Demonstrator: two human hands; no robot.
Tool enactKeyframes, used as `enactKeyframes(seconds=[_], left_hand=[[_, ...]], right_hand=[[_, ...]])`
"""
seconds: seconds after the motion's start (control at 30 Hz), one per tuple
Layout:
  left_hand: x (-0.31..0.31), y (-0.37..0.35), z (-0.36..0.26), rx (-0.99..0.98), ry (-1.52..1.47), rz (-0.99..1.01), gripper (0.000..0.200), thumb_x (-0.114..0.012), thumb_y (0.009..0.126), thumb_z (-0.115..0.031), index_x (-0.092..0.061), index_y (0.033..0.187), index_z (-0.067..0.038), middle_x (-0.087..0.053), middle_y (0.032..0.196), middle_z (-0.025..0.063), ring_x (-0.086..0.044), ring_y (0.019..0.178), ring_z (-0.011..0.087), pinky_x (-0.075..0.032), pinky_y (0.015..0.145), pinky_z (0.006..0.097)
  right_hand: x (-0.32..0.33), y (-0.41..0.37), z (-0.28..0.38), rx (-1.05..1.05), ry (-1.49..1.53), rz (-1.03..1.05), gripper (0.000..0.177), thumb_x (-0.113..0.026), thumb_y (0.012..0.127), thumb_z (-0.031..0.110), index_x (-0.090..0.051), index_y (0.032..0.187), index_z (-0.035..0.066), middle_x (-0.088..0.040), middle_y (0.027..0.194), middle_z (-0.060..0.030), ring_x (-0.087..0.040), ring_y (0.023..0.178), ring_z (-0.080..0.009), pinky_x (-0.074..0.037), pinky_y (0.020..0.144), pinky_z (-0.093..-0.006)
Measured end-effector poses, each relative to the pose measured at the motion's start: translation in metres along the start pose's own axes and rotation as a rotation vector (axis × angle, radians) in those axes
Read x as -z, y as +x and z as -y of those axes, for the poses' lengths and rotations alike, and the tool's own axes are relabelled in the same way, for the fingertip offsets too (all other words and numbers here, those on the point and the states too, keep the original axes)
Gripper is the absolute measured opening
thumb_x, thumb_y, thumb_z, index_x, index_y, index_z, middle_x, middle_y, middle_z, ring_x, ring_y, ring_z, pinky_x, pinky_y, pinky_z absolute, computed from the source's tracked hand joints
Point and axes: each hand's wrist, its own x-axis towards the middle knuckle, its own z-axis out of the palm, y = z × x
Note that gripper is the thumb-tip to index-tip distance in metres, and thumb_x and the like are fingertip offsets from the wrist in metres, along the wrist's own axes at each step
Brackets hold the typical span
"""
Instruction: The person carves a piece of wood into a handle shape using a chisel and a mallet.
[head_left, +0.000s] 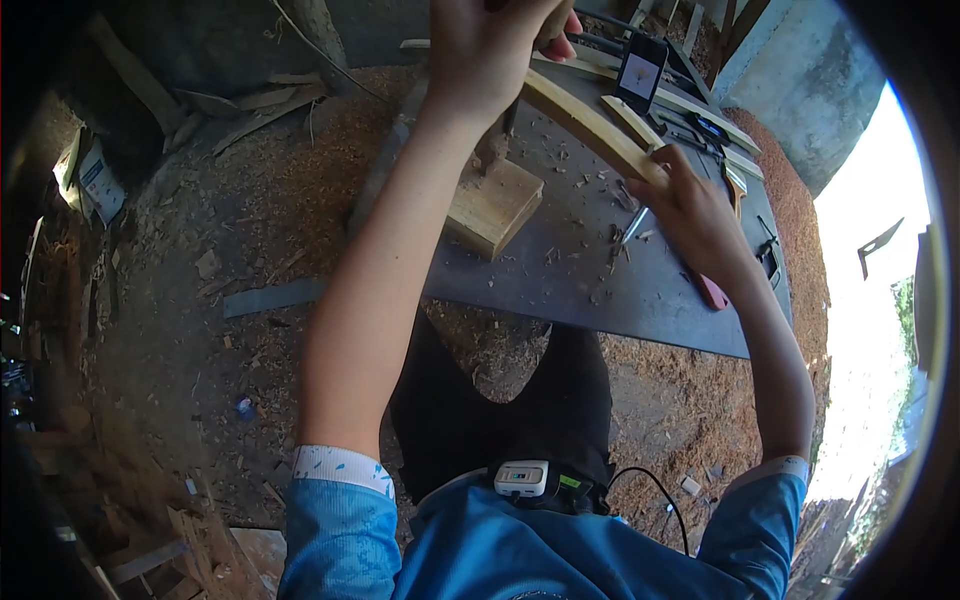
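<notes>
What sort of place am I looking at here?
Probably a woodworking shop: shavings litter the floor and the dark worktable, a wooden block lies on the table, and the right hand grips a long strip of wood.

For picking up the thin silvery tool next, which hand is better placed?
Right hand, probably: it is beside the silvery tool, though gripping the wooden strip. The left hand is farther away.

Head-worn view, facing forward and down over close table (560, 290).
</notes>
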Motion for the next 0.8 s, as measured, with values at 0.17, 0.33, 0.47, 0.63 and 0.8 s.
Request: enactKeyframes(seconds=[0.17,0.33,0.47,0.63,0.8], left_hand=[[-0.006,-0.004,-0.019,0.073,0.012,-0.022,0.051,-0.068,0.096,-0.06,-0.057,0.089,-0.01,-0.062,0.07,0.0033,-0.064,0.059,0.0099,-0.055,0.056,0.0252],[-0.001,0.003,0.007,-0.043,-0.024,0.02,0.051,-0.067,0.096,-0.06,-0.057,0.088,-0.01,-0.061,0.071,0.0038,-0.063,0.058,0.0105,-0.054,0.055,0.0259],[-0.011,-0.002,-0.017,0.042,0.046,-0.034,0.053,-0.068,0.095,-0.062,-0.058,0.087,-0.01,-0.062,0.07,0.0039,-0.065,0.059,0.0115,-0.056,0.057,0.0269],[-0.002,0.002,0.003,-0.058,0.002,-0.025,0.054,-0.068,0.094,-0.063,-0.059,0.087,-0.01,-0.063,0.07,0.0046,-0.067,0.062,0.0124,-0.058,0.059,0.0284],[0.003,0.002,0.006,-0.059,0.008,-0.03,0.054,-0.068,0.094,-0.063,-0.058,0.086,-0.01,-0.062,0.069,0.0045,-0.067,0.061,0.0125,-0.059,0.058,0.029]], right_hand=[[0.089,0.02,-0.046,0.357,-0.061,-0.663,0.056,-0.053,0.107,0.043,-0.04,0.158,0.021,-0.059,0.144,-0.0191,-0.065,0.123,-0.0298,-0.054,0.094,-0.0372],[0.157,0.005,0.011,0.359,-0.182,-0.556,0.064,-0.048,0.104,0.055,-0.046,0.153,0.014,-0.051,0.128,-0.0126,-0.047,0.11,-0.0255,-0.04,0.094,-0.0446],[0.172,0.011,0.031,0.783,-0.042,-0.364,0.058,-0.05,0.102,0.055,-0.058,0.131,0.005,-0.064,0.074,-0.0087,-0.048,0.047,-0.0106,-0.038,0.047,-0.0328],[0.174,-0.009,0.054,0.512,-0.022,-0.391,0.056,-0.047,0.104,0.056,-0.057,0.118,0.002,-0.06,0.072,-0.0085,-0.047,0.046,-0.0116,-0.037,0.045,-0.0308],[0.178,-0.016,0.061,0.401,0.032,-0.462,0.056,-0.045,0.106,0.055,-0.056,0.122,0.003,-0.06,0.076,-0.0078,-0.051,0.053,-0.0118,-0.041,0.049,-0.0303]])
